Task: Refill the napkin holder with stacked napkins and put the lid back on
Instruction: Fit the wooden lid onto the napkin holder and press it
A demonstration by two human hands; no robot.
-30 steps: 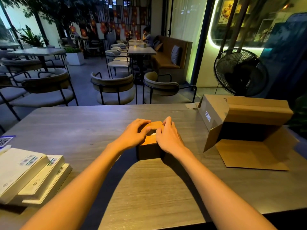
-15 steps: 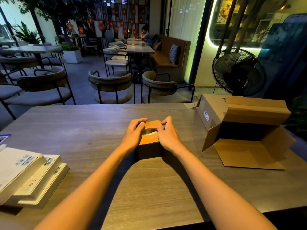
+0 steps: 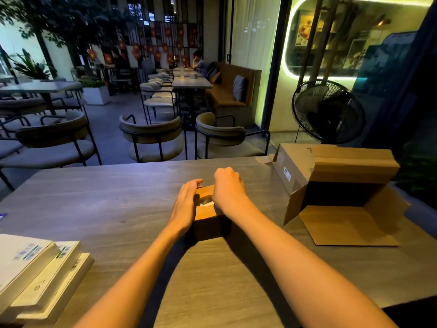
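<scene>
Napkin holder [image 3: 208, 223] sits near the middle of the grey table [image 3: 118, 204], a small brown wooden box with its lid [image 3: 205, 213] on top and a pale bit of napkin [image 3: 208, 204] showing through the oval slot. I see my left hand [image 3: 185, 204] lying flat against the holder's left side, fingers straight and stretched along the lid's edge, pressing rather than grasping. My right hand [image 3: 228, 189] is over the lid's right and far part, fingers curled down into a loose fist; I cannot tell whether they pinch anything beneath. To the right, well apart from the holder, an open cardboard box [image 3: 340, 185] lies on its side with flaps spread on the table. At the near left edge rests a stack of white flat packs [image 3: 40, 271].
</scene>
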